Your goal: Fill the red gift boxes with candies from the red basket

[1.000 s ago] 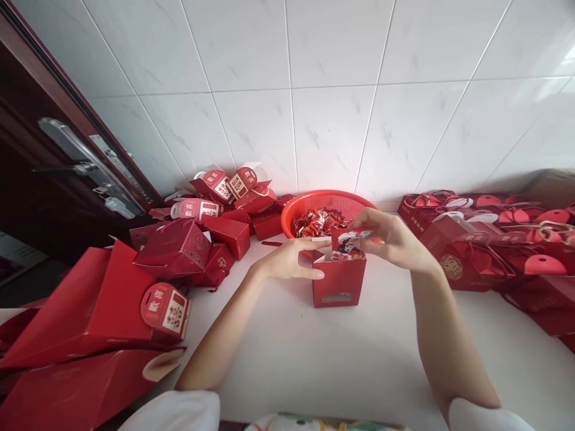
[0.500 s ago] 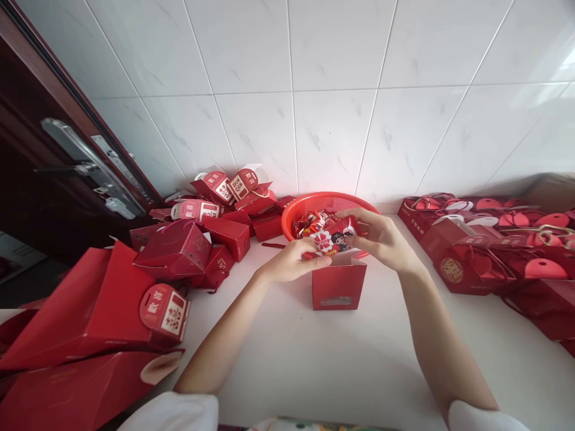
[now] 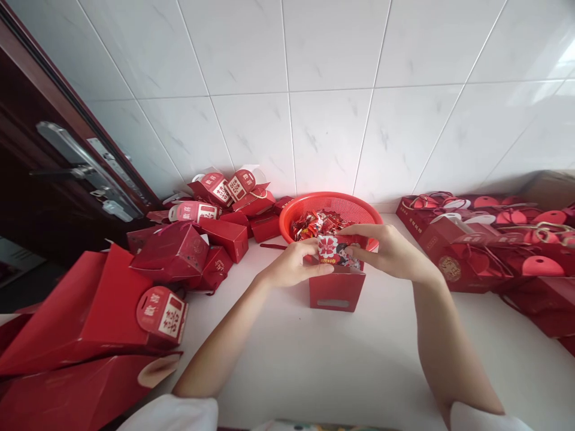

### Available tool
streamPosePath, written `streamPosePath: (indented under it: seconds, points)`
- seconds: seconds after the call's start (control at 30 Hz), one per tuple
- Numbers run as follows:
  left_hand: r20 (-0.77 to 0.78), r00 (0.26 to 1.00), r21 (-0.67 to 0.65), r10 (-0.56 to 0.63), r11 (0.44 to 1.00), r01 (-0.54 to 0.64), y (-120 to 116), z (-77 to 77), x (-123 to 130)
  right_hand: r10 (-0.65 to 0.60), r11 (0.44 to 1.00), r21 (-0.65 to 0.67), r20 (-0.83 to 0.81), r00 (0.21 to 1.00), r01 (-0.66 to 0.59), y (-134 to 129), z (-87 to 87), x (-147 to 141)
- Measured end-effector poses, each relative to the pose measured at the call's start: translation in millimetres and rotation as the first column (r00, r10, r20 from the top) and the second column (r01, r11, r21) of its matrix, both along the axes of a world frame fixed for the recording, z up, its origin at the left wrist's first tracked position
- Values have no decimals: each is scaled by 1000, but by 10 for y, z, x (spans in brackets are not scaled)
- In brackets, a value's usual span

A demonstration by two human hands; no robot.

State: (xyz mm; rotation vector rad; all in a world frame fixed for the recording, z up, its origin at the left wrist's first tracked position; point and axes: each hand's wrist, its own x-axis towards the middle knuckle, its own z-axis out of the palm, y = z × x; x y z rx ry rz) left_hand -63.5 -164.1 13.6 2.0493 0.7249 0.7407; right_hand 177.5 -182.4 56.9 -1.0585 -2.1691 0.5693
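Note:
A small red box (image 3: 336,290) stands upright on the white table, with a slot-shaped window low in its front. Right at its open top is a red printed packet (image 3: 336,251) with cartoon figures. My left hand (image 3: 299,263) grips the packet's left side, thumb near the box's rim. On the other side, my right hand (image 3: 386,248) pinches the packet's right part. Behind the hands sits a red plastic basket (image 3: 332,202) holding small wrapped sweets (image 3: 317,222). The packet's lower edge is hidden by the box front.
Red gift boxes (image 3: 168,251) are piled at the left, with larger red boxes (image 3: 81,305) nearer the front. More red boxes with cord handles (image 3: 467,251) crowd the right. A tiled wall (image 3: 330,131) closes the back, and a dark door (image 3: 49,155) stands at the left.
Both hands have lowered the packet slightly toward the box opening, and it now stands more upright. My right hand has shifted a little to the right.

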Motion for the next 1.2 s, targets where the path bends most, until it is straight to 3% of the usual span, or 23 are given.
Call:
streamPosePath:
  seconds: [0.27, 0.5, 0.63, 0.77, 1.0, 1.2]
  points:
    - [-11, 1000, 28, 20, 999, -20, -14, 15, 12, 36, 999, 16, 11, 999, -37, 9, -37, -44]
    - [-99, 994, -1, 44, 999, -44, 32, 7, -82, 55, 991, -106, -231, 971, -81, 68, -11, 17]
    - [-91, 996, -59, 2, 998, -8, 44, -13, -76, 82, 986, -119, -268, 960, -118, 67, -9, -9]
    - [-7, 1000, -110, -4, 994, 4, 51, -15, -47, 114, 980, -138, -203, 973, -143, 61, -2, -21]
    - [-63, 998, -170, -13, 985, 3, 68, 3, -73, 133, 985, -105, -24, 991, -135, 54, -8, 45]
    - [-13, 998, -203, -54, 978, 50, 89, -18, -81, 107, 994, -52, 175, 979, -100, -18, -38, -69]
